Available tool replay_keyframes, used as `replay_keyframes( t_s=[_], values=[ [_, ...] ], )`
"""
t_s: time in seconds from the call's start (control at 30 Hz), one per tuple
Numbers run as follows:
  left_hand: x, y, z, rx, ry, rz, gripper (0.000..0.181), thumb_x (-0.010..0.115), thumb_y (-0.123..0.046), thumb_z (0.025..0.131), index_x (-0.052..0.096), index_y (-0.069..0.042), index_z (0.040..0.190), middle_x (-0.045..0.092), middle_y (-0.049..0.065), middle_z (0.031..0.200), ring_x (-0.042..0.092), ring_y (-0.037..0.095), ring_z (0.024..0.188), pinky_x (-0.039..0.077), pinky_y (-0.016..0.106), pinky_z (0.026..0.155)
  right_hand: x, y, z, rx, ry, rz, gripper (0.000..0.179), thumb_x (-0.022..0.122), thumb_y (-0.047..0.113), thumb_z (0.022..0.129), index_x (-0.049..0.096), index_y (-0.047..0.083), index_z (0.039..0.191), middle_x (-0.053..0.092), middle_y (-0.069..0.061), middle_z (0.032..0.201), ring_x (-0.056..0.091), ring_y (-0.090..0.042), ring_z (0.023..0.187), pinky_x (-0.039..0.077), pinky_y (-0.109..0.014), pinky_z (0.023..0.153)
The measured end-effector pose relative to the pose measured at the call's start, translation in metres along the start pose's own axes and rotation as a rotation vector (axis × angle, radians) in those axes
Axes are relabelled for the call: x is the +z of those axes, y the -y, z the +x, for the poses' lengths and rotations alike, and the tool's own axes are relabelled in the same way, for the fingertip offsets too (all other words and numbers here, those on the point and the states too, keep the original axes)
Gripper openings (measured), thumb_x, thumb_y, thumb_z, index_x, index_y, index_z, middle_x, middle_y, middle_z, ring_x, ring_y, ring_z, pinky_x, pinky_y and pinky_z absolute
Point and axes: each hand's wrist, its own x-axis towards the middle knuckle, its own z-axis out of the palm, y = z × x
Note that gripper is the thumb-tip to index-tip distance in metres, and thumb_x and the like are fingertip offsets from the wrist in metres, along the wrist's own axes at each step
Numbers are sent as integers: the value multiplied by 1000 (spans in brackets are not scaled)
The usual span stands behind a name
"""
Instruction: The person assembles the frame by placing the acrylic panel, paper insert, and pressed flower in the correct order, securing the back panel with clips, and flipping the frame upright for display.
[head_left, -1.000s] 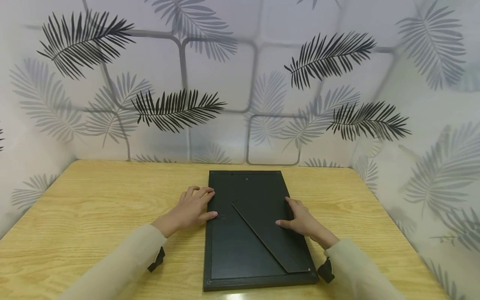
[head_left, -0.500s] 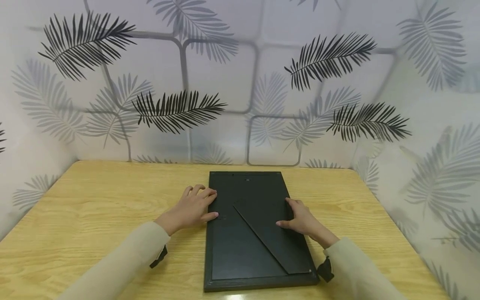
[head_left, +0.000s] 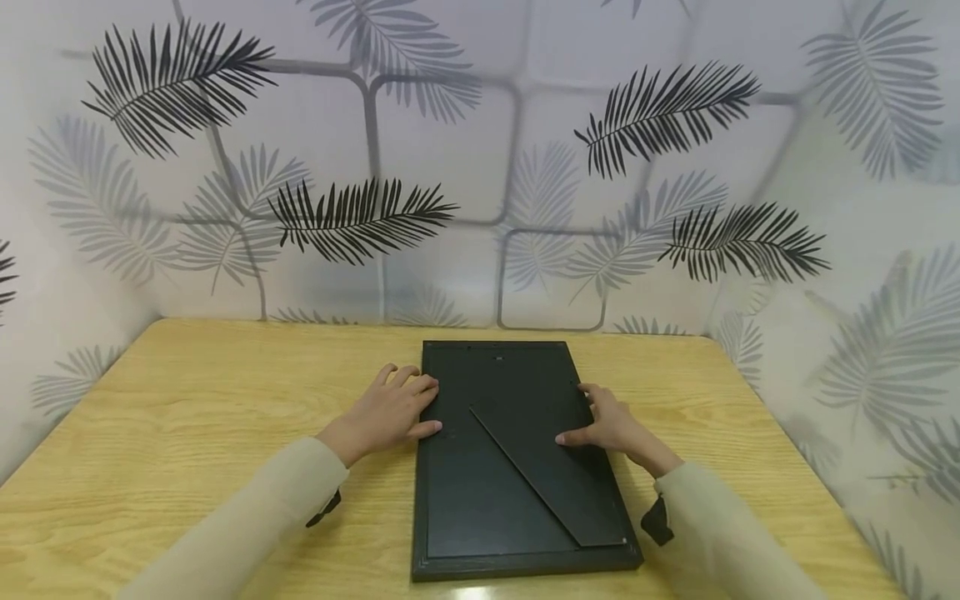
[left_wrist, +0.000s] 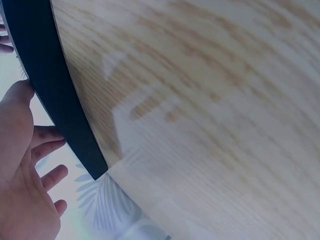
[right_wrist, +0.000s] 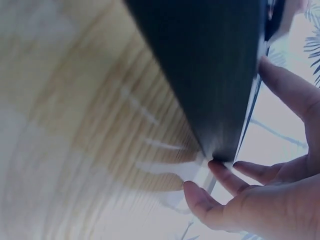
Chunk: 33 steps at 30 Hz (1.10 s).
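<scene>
A black picture frame (head_left: 495,467) lies face down on the wooden table, its backing board upward. Its easel leg (head_left: 551,467) is folded flat and runs diagonally across the back. At the frame's left edge rests my left hand (head_left: 386,412), thumb on the rim and fingertips along the side. My right hand (head_left: 611,425) is at the opposite edge, with its thumb over the back and its index finger by the side. In the left wrist view, the left fingers (left_wrist: 50,145) spread loosely beside the dark side. The right wrist view shows the right fingers (right_wrist: 227,180) low against the frame's side.
The wooden table (head_left: 225,392) extends to both sides of the frame and ends at a wall (head_left: 450,275) covered with a feather-patterned sheet. Black straps (head_left: 656,521) sit at both wrists, below pale sleeves (head_left: 720,525).
The head view has shifted slightly. My right hand has slid a little farther along the frame's edge, away from me. The left hand stays at its edge, and the frame lies as before.
</scene>
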Motion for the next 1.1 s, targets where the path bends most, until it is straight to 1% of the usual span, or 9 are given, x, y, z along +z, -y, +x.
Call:
replay_keyframes(
  t_s=[0.13,0.3,0.6,0.7,0.77,0.87,0.93,1.0,1.1],
  values=[
    [0,0,1,5,-9,23,56,46,-52,90,57,-10,124,51,2,129,42,29,121,32,49,99,-3,-2,6,8,38,44,97,78,27,71,19,-3,142,27,-31,139,39,-47,122,41,-53,93],
    [-2,0,0,6,-13,29,55,46,-52,89,57,-10,123,51,3,128,43,29,120,32,49,99,-3,-3,11,22,52,29,96,77,31,72,21,1,143,20,-33,141,30,-50,127,36,-56,96],
    [-1,-1,0,-6,-4,-25,56,46,-52,90,56,-9,124,51,3,129,42,30,120,34,50,97,-1,-2,13,29,28,43,93,79,26,71,23,0,141,25,-34,137,35,-48,123,38,-55,94],
    [-1,-2,1,-32,8,-74,56,48,-51,89,55,-8,125,49,6,131,41,35,120,35,52,96,-1,-1,13,24,17,39,92,79,23,71,24,0,140,27,-34,135,36,-47,122,39,-54,93],
    [-3,-3,0,-62,25,-110,57,49,-50,89,54,-8,126,45,12,134,42,40,120,37,52,95,-1,-1,12,21,13,33,91,79,22,71,25,0,140,28,-35,134,37,-47,121,39,-54,93],
    [-4,-3,1,-123,96,-227,60,49,-49,89,48,-7,132,37,25,139,40,46,122,38,53,96,-1,-1,12,16,11,31,90,79,21,71,25,0,139,28,-35,134,37,-47,121,39,-54,93],
    [-3,-3,2,-161,144,-322,63,49,-48,90,43,-6,136,34,30,139,39,45,124,37,52,98,-1,-1,13,7,9,23,89,79,20,71,25,-1,139,29,-36,134,36,-48,121,38,-55,94],
    [-1,-2,2,-182,169,-401,64,49,-47,90,39,-5,138,34,30,139,36,43,127,34,51,101,-1,-2,13,-1,9,18,89,78,20,71,25,-1,139,28,-36,135,35,-49,122,38,-55,94],
    [1,-1,1,-174,156,-410,65,49,-47,90,40,-4,137,39,26,138,36,40,129,33,51,102,-1,-2,13,-18,6,-5,88,78,20,72,26,-1,139,29,-36,135,34,-50,123,37,-56,95]
  ],
)
